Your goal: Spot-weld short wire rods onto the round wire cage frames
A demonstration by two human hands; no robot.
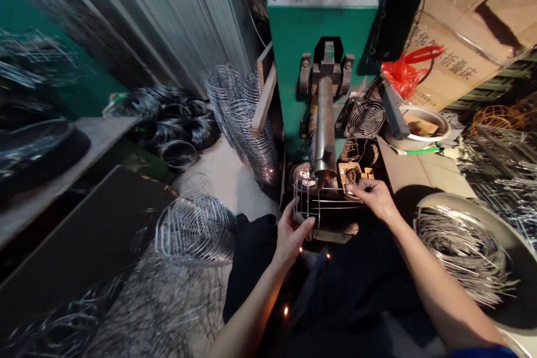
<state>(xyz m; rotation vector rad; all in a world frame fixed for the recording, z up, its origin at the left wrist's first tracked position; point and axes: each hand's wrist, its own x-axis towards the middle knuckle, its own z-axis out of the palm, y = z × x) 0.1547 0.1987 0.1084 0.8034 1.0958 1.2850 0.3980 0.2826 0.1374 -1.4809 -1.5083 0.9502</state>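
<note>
My left hand grips a small wire frame by its lower left part, fingers and thumb closed on the bars. Straight wires run rightward from this frame. My right hand pinches the end of a thin metal wire between thumb and fingers. The wire and frame meet just under the round metal arm of a green spot-welding machine. Bright orange sparks show below my hands, over the dark clothing on my legs.
Stacked wire rings and a bundle of wire loops stand to the left. On the right, a large pan holds many cut wires. A small fan, a white bowl and a cardboard box lie beyond. Loose wire covers the floor at left.
</note>
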